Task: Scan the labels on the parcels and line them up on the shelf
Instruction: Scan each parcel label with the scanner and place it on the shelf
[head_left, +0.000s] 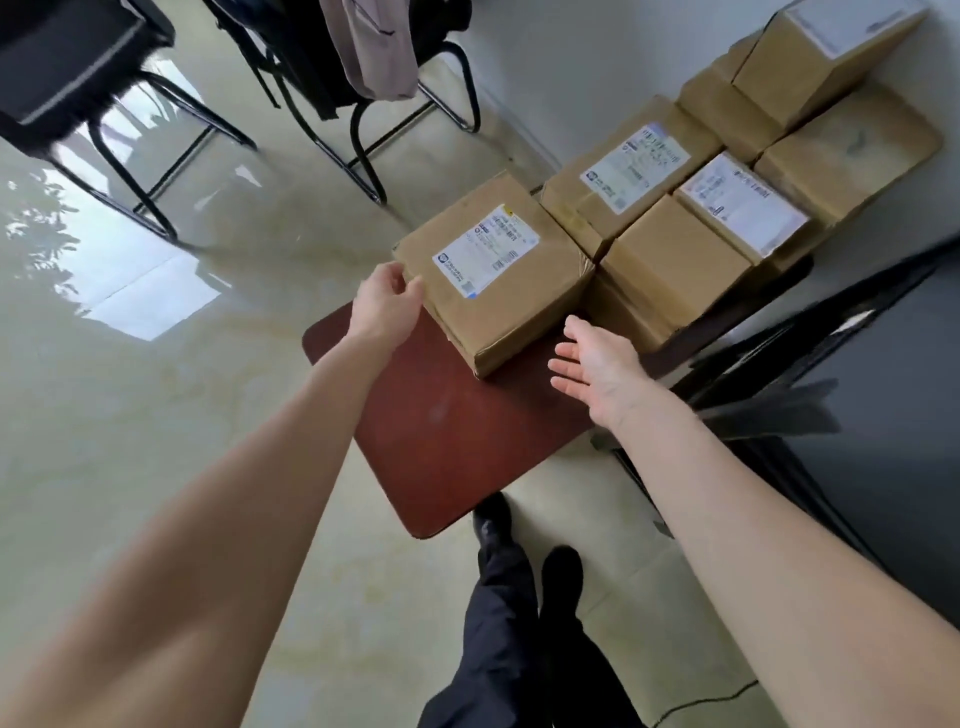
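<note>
Hands flank nearest parcel (493, 280) — left hand (387, 306) touching, right hand (597, 364) apart.

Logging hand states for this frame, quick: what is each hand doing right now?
Left hand: open, fingertips touching the left edge of the nearest parcel, not gripping it.
Right hand: open, palm up, holding nothing, just short of that parcel.

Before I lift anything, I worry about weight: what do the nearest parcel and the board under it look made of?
Nearest parcel: brown cardboard, matte, taped edges, white paper label. Board: reddish-brown, smooth, faintly shiny, perhaps varnished wood or laminate.
</note>
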